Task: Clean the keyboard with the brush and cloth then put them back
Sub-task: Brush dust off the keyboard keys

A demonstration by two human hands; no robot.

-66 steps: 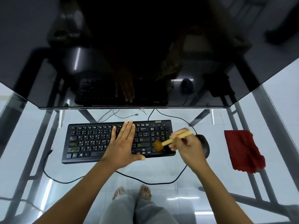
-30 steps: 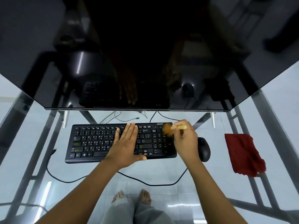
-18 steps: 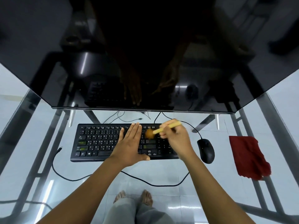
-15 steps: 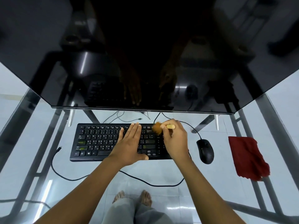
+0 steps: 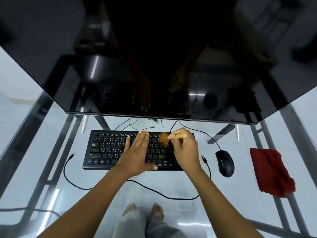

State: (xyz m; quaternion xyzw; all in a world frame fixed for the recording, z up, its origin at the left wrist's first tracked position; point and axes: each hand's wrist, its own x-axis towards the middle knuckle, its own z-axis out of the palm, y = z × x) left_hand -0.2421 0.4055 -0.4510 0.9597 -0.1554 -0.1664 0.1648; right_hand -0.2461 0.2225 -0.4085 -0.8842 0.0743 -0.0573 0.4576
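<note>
A black keyboard (image 5: 109,149) lies on the glass desk (image 5: 171,184) below the monitor. My left hand (image 5: 137,153) rests flat on the keyboard's middle, fingers together and pointing away from me. My right hand (image 5: 186,150) grips a small brush (image 5: 171,137) with a pale wooden handle. Its brown bristles, blurred, touch the keys near the keyboard's upper right. A red cloth (image 5: 271,172) lies crumpled at the desk's right side, apart from both hands.
A large dark monitor (image 5: 154,57) overhangs the far side of the desk. A black mouse (image 5: 224,163) sits right of the keyboard. Black cables (image 5: 154,189) run across the glass near me. Metal frame bars and my feet show through the glass.
My right hand has swept the brush back and forth over the keyboard's right part, from the lower right corner leftward to the upper keys. My left hand has stayed flat on the keyboard.
</note>
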